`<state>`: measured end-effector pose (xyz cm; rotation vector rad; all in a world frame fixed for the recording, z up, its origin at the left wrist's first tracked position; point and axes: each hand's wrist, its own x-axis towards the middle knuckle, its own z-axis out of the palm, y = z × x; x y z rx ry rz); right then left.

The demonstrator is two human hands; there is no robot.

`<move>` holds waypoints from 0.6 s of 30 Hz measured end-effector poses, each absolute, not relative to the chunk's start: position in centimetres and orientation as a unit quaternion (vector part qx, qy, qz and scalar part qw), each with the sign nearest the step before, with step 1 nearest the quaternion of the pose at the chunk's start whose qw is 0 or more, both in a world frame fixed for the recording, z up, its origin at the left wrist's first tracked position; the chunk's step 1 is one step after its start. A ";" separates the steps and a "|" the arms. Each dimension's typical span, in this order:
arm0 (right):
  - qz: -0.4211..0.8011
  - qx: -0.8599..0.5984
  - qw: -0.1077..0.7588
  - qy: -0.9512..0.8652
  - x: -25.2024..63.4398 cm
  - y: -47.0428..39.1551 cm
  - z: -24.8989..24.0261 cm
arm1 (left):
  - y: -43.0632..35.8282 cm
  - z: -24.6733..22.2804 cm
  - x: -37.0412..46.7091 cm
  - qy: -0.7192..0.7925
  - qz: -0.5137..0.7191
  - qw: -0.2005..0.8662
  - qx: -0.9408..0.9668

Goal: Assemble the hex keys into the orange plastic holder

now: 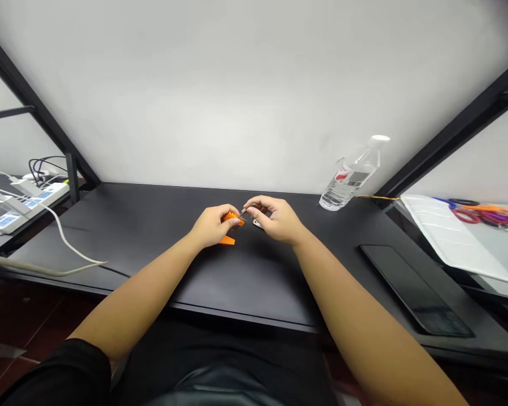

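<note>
Above the middle of the black table (152,220), my left hand (214,225) is closed on a small orange piece (231,215) with thin metal parts at its right end. Its exact kind does not show. An orange flat strip (226,241) lies just below that hand. My right hand (275,219) pinches a tiny dark, thin thing (242,211) against the metal end of the orange piece. Partly covered by my right hand is a small white object (257,224) on the table.
A clear water bottle (349,177) stands at the back right. A dark tablet (415,290) lies at right, near a white padded sheet (452,237) and a heap of coloured cords (485,215). On the left are a power strip (29,206) and a loose white cable (68,242).
</note>
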<state>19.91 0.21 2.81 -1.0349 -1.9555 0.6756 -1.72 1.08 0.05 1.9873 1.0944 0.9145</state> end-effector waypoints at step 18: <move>0.244 -0.415 0.322 -0.815 20.3 0.9 2.3 | 1.3 -0.3 -1.9 0.457 0.358 0.315 0.751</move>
